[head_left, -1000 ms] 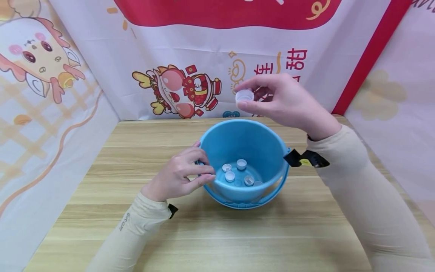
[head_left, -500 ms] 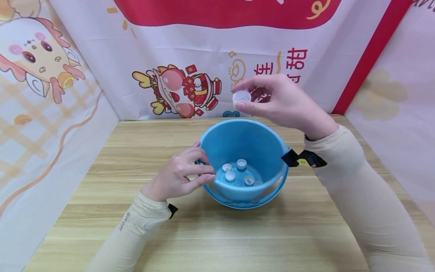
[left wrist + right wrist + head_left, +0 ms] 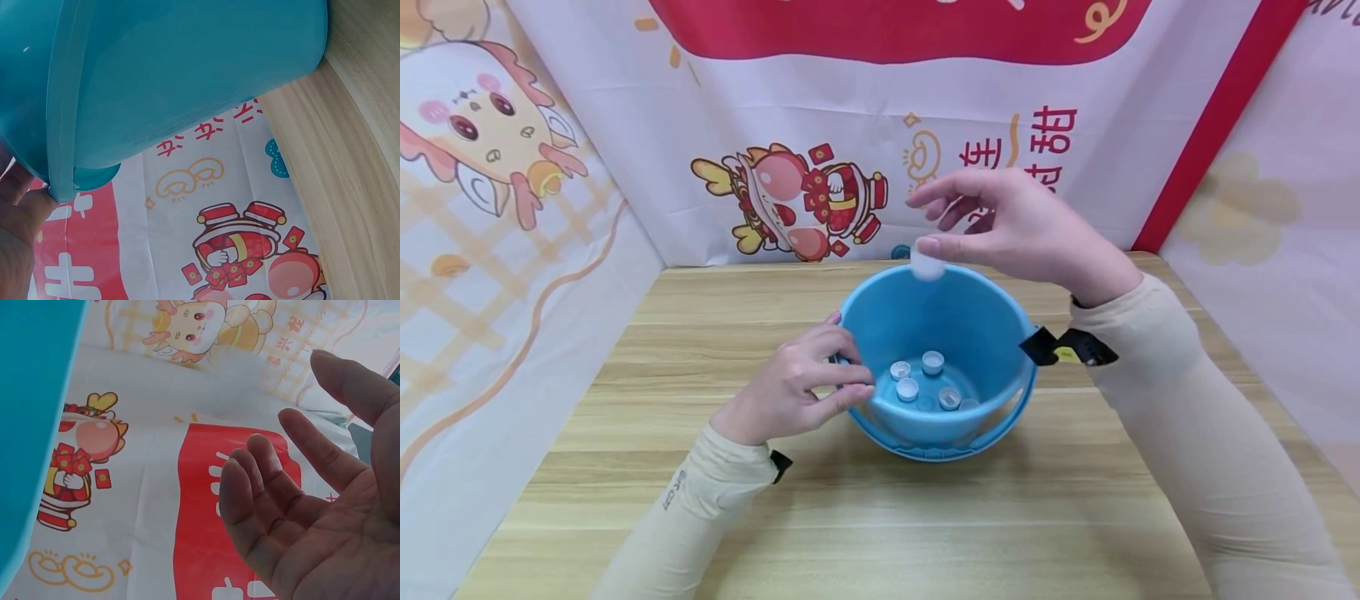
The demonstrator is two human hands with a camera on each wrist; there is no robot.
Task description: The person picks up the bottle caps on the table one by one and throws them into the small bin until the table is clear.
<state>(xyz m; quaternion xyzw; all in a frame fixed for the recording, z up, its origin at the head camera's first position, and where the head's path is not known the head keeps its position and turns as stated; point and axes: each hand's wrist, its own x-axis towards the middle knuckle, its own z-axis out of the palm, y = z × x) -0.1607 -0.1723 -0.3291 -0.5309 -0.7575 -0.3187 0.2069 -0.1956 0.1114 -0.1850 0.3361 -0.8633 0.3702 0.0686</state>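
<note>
A blue bucket with a handle stands upright on the table. My left hand grips its left rim; in the left wrist view, the fingers hold the rim edge. Several white bottle caps lie on the bucket's floor. Above the far rim, another white bottle cap hangs in mid-air just below my right thumb, blurred by motion. My right hand is above the bucket with thumb and fingers spread apart. The right wrist view shows nothing between its fingers.
The wood-grain table reaches under the bucket and both arms. Behind it hangs a printed white and red cloth, and more printed cloth covers the left side.
My right thumb and fingers have parted and let go of the bottle cap, which has dropped slightly. Before that, the right hand shifted slightly left. My left hand and the bucket stay put.
</note>
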